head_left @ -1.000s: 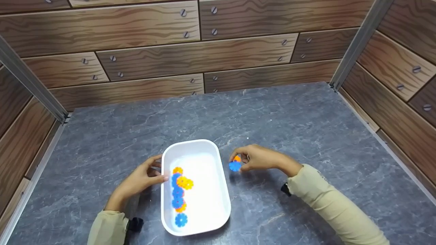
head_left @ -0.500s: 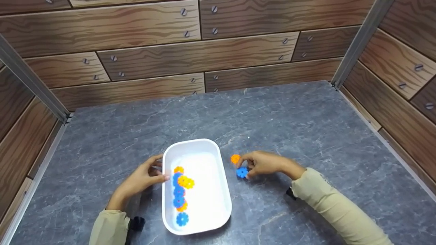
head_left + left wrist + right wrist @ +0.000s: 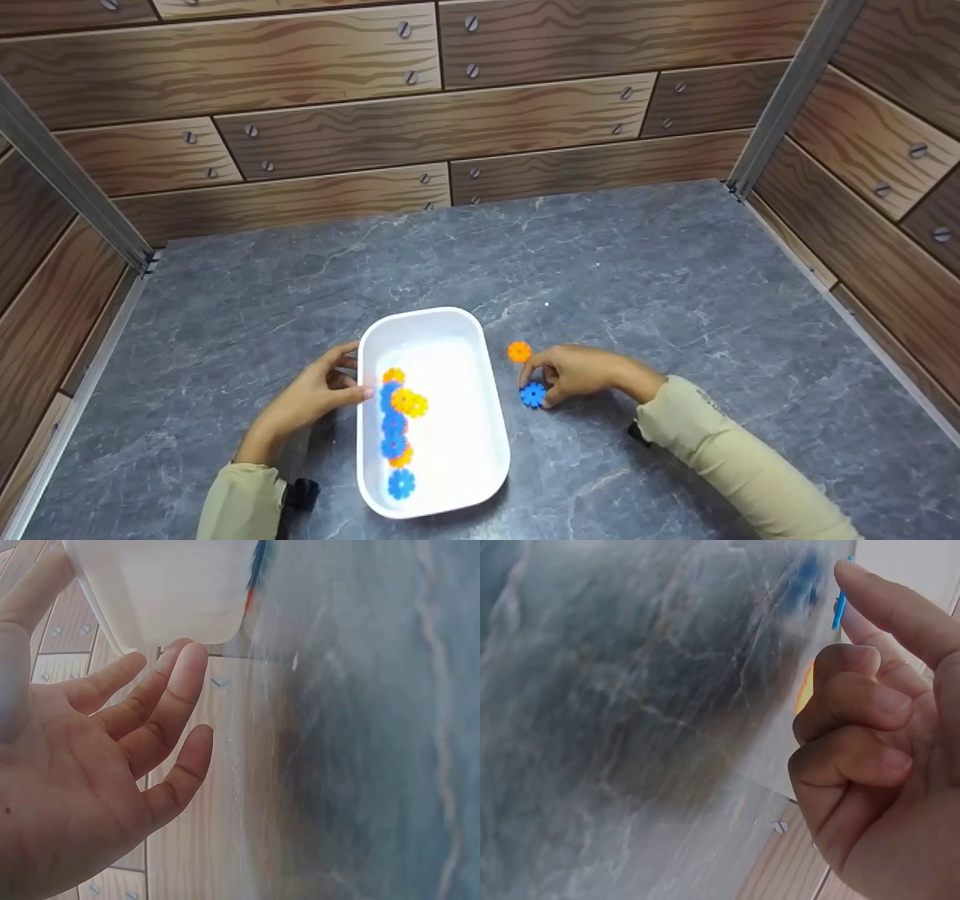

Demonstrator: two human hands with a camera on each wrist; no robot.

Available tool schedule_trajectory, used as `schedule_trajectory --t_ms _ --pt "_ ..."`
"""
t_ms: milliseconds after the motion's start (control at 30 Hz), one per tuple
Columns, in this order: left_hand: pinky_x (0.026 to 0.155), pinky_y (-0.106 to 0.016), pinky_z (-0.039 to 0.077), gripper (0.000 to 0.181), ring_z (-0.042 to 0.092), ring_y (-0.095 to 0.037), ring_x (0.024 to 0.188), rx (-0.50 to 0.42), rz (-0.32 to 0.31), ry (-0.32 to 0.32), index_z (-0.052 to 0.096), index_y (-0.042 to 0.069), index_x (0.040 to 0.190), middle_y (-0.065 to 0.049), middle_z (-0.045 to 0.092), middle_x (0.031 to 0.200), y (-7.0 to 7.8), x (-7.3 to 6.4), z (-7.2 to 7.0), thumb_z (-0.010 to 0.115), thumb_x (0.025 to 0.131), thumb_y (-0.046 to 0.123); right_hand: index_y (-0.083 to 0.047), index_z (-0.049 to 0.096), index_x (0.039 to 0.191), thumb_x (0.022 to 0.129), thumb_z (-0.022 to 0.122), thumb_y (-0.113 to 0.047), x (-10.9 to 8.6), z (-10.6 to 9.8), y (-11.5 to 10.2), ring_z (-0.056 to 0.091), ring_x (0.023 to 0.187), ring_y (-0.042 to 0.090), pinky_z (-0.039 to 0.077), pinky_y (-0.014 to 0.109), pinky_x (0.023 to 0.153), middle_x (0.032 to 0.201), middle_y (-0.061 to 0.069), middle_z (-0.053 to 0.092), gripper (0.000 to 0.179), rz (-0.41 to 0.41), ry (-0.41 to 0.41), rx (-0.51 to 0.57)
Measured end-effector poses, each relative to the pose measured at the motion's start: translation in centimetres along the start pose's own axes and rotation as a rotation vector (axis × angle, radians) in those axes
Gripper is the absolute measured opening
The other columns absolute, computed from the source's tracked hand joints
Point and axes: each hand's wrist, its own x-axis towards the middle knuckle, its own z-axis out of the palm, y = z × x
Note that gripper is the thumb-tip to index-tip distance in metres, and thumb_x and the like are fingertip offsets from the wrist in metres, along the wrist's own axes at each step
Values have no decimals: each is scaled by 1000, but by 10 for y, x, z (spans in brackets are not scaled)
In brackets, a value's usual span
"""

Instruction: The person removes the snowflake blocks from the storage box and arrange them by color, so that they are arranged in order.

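A white plastic tray [image 3: 457,484] stands on the table in the head view, with blue, orange and yellow flower-shaped discs [image 3: 401,484] along its left side. My left hand [image 3: 307,394] holds the tray's left edge, thumb over the rim and fingers at the outer wall. In the left wrist view those fingers are spread, bent lightly beside the tray [image 3: 172,600]. To the right of the tray, my right hand [image 3: 581,371] pinches a blue flower-shaped disc [image 3: 532,394] by its edges between thumb and index finger. Just behind it an orange flower-shaped disc [image 3: 519,352] lies on the table.
The grey marbled table [image 3: 360,262] is bounded by wood-patterned panels [image 3: 337,142] at the back and both sides. Metal corner posts [image 3: 780,97] join these panels. Tiny white specks lie behind the right hand.
The blue and orange discs, formerly overlapped at my right fingertips, are now apart. The orange one is on the table; my right hand has moved slightly nearer with the blue one.
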Motion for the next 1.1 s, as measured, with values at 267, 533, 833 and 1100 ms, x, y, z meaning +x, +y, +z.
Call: schedule_trajectory --t_ms 267,533,833,1100 --pt "79 -26 50 80 59 -20 93 -9 13 -5 31 0 148 -25 52 128 -2 1 0 74 85 22 -17 69 107 78 77 -8 -1 1 2 38 55 6 32 20 55 61 -6 44 32 -6 -3 -9" --pt "79 -25 50 81 59 -19 93 -3 10 0 30 -1 148 -25 52 126 -2 1 0 75 85 23 -16 68 113 79 76 -7 -5 -5 2 39 55 5 34 20 55 61 -4 44 36 4 -11 58" --pt "80 -27 48 80 58 -20 94 27 -7 14 33 1 147 -22 54 126 -1 2 0 75 84 25 -14 66 120 82 75 -11 -14 -19 -5 43 59 7 37 22 56 68 -5 50 39 45 44 47" --pt "83 -29 48 80 58 -20 94 -2 7 -7 31 1 148 -24 52 128 -2 1 0 74 84 24 -9 63 123 84 73 -13 -18 -31 -15 43 64 9 38 23 60 75 -4 50 41 -10 78 11"
